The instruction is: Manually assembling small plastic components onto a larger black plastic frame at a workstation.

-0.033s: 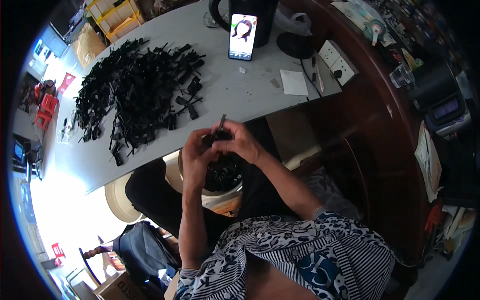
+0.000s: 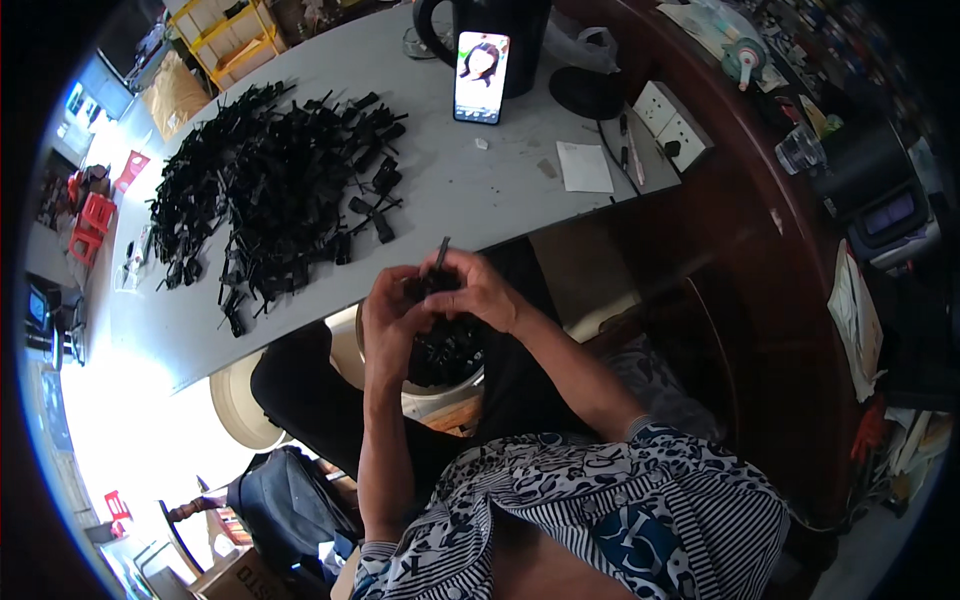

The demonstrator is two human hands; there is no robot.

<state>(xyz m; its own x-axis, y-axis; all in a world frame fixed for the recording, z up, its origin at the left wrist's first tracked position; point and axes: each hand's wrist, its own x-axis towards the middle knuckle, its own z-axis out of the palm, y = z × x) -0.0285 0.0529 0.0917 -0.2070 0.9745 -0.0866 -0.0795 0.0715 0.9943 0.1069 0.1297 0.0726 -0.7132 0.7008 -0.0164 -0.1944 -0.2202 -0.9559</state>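
Just off the table's front edge, my left hand [image 2: 393,308] and my right hand [image 2: 474,290] meet around a small black plastic part [image 2: 437,278]. A thin dark stem [image 2: 444,250] sticks up from it between the fingers. Both hands are closed on the part, and much of it is hidden by the fingers. Under my hands, between my knees, a pale bucket [image 2: 420,405] holds many similar black pieces [image 2: 448,355]. On the table to the left lies a large heap of black plastic parts [image 2: 275,180] with thin stems; a few lie loose at its near right side.
A lit phone [image 2: 480,78] leans on a large black mug [image 2: 510,45] on the grey table [image 2: 460,185]. Right of it lie a white paper [image 2: 585,167], a pen [image 2: 636,158] and a power strip [image 2: 676,125]. A dark backpack [image 2: 290,505] stands at lower left.
The view has shifted very slightly. My hands stay together around the black part, with barely any visible movement of the fingers.
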